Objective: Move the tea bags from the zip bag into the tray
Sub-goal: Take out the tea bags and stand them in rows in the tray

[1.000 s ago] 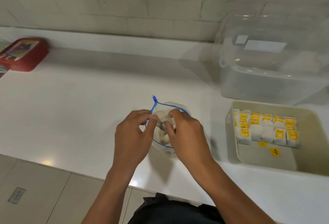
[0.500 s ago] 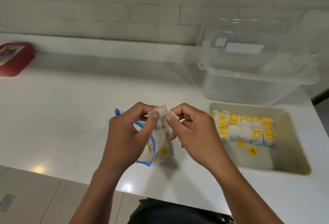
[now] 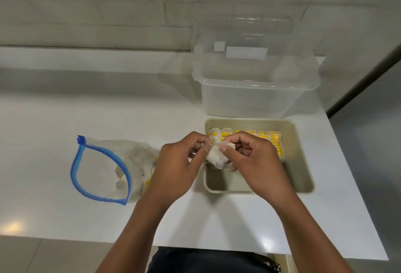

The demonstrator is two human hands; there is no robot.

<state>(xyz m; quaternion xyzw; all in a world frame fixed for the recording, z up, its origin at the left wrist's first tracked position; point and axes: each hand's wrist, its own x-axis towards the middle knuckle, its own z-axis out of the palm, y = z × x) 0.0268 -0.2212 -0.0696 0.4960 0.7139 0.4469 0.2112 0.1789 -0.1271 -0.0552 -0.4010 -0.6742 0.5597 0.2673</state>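
A white tea bag (image 3: 217,157) hangs over the left edge of the beige tray (image 3: 302,164), pinched at its top by both hands. My left hand (image 3: 175,170) holds its left corner and my right hand (image 3: 255,164) its right corner. Rows of tea bags with yellow tags (image 3: 269,137) stand along the tray's far side. The clear zip bag (image 3: 121,168) with a blue zipper rim lies open on the counter to the left, with several tea bags inside, and neither hand touches it.
A clear plastic tub (image 3: 256,90) stands just behind the tray. The white counter (image 3: 65,110) ends at a front edge near me and a right edge past the tray. A white brick wall rises behind.
Both hands lifted a tea bag out of the zip bag and carried it right, over the tray's left edge. The zip bag now lies released on the counter.
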